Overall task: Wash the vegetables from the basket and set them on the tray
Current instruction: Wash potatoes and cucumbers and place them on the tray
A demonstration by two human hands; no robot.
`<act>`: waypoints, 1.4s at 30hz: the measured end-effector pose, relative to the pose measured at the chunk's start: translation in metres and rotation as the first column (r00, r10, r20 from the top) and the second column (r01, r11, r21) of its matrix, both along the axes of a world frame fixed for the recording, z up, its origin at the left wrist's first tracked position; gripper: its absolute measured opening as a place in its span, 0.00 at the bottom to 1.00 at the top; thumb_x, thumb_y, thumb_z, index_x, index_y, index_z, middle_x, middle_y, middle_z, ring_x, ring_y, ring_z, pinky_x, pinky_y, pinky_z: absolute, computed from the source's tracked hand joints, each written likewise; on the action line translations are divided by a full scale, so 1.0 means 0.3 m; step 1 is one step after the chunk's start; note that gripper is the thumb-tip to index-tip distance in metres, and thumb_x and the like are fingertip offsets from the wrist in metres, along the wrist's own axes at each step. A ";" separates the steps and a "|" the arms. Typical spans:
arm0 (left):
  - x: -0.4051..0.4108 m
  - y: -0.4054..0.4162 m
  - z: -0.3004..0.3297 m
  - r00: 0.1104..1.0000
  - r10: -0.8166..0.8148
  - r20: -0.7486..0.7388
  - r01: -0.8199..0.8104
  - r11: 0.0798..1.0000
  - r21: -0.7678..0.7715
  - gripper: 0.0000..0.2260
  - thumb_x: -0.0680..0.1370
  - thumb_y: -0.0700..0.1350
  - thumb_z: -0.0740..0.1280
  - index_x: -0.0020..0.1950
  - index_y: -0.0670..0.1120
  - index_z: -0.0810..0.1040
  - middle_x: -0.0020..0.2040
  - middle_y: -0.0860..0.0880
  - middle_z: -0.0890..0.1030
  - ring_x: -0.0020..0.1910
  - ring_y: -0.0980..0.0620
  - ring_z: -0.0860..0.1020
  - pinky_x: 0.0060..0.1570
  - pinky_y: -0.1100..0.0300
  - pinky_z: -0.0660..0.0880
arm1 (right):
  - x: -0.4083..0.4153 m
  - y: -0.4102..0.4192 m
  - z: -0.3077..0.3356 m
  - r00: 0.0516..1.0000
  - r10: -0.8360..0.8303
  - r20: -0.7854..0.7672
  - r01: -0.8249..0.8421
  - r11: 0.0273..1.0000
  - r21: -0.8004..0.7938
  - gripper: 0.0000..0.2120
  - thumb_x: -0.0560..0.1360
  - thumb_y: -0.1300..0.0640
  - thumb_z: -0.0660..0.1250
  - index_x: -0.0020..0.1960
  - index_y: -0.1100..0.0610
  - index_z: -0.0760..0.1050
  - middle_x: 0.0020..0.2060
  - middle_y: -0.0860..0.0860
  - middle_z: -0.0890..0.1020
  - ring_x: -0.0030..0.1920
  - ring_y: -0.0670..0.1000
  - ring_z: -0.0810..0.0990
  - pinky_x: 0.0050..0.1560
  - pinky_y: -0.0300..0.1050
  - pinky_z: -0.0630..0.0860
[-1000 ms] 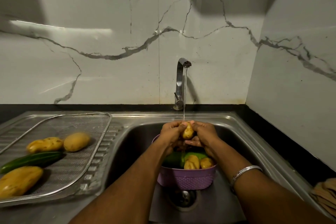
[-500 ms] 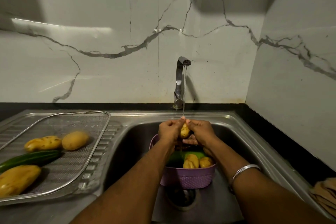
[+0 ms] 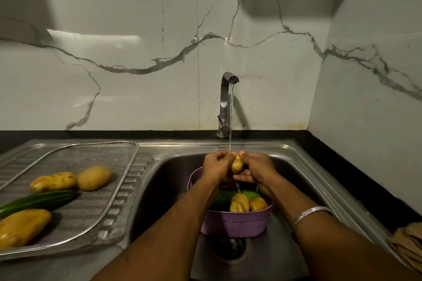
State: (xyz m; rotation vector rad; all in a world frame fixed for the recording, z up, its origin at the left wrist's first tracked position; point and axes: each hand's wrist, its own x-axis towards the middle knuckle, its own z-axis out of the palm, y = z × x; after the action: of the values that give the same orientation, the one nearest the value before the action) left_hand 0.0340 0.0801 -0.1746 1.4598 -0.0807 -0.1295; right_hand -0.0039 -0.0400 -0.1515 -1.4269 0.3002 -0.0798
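1. Rinsing a small potato under the running tap, we hold it between both hands above the purple basket.
2. Our left hand closes its grip on the potato's left side, and our right hand closes on its right side, so the potato shows only in the narrow gap between them.
3. A thin stream of water falls straight from the spout and lands on the top of the potato, then runs off below our hands into the basket.
4. The basket stands in the steel sink, just behind the drain.
5. Inside the basket we see two more potatoes side by side near the front wall and a green vegetable behind them, partly hidden by our left forearm.
6. On the draining board to the left lies the wire mesh tray.
7. On the tray we see two potatoes touching end to end at the back, a cucumber lying across the middle, and a larger potato at the near left edge, cut off by the frame.
8. A silver bangle circles our right wrist.
9. A folded brown cloth sits on the dark desk at the far right edge.
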 end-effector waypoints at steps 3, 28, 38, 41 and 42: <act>0.013 0.008 -0.006 0.987 0.161 0.018 -0.161 0.987 0.014 0.09 0.78 0.53 0.72 0.50 0.48 0.85 0.47 0.45 0.86 0.48 0.44 0.85 0.45 0.41 0.84 | -0.010 0.027 0.010 0.998 0.048 0.028 -0.047 0.998 -0.040 0.09 0.83 0.56 0.66 0.57 0.58 0.82 0.48 0.61 0.86 0.46 0.60 0.88 0.39 0.50 0.86; -0.010 0.048 0.028 0.979 -0.195 -0.065 0.184 0.971 -0.155 0.11 0.84 0.44 0.63 0.64 0.48 0.80 0.52 0.43 0.86 0.45 0.46 0.83 0.50 0.50 0.80 | -0.018 0.005 0.031 0.999 -0.039 0.022 0.037 0.994 0.099 0.10 0.83 0.57 0.64 0.57 0.62 0.81 0.48 0.64 0.85 0.42 0.62 0.87 0.33 0.50 0.85; -0.016 0.009 0.003 0.971 -0.034 0.239 -0.013 0.982 0.191 0.09 0.83 0.46 0.64 0.60 0.47 0.81 0.53 0.47 0.85 0.54 0.48 0.83 0.55 0.46 0.82 | 0.001 -0.013 0.011 0.999 -0.032 0.014 0.032 0.999 -0.040 0.09 0.83 0.56 0.65 0.58 0.58 0.80 0.49 0.62 0.85 0.45 0.60 0.87 0.38 0.49 0.86; -0.006 0.001 -0.004 0.981 -0.031 0.191 -0.023 0.961 0.274 0.10 0.84 0.48 0.62 0.61 0.47 0.80 0.54 0.46 0.83 0.54 0.46 0.82 0.56 0.43 0.81 | 0.006 0.000 -0.004 0.999 0.034 0.035 -0.027 0.982 -0.185 0.09 0.82 0.56 0.66 0.58 0.58 0.82 0.49 0.59 0.85 0.46 0.58 0.87 0.36 0.46 0.85; -0.004 0.002 -0.002 0.990 -0.030 0.136 -0.006 0.967 0.256 0.11 0.85 0.48 0.61 0.61 0.46 0.79 0.54 0.45 0.83 0.54 0.46 0.82 0.56 0.45 0.81 | 0.010 0.005 -0.009 0.999 0.030 0.037 -0.023 0.982 -0.189 0.09 0.82 0.57 0.66 0.57 0.59 0.82 0.50 0.59 0.85 0.47 0.58 0.86 0.36 0.46 0.85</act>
State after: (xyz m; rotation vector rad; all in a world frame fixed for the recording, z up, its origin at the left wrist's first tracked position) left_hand 0.0329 0.0808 -0.1752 1.7263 -0.1925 -0.0485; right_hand -0.0008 -0.0386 -0.1542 -1.6151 0.2458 -0.1174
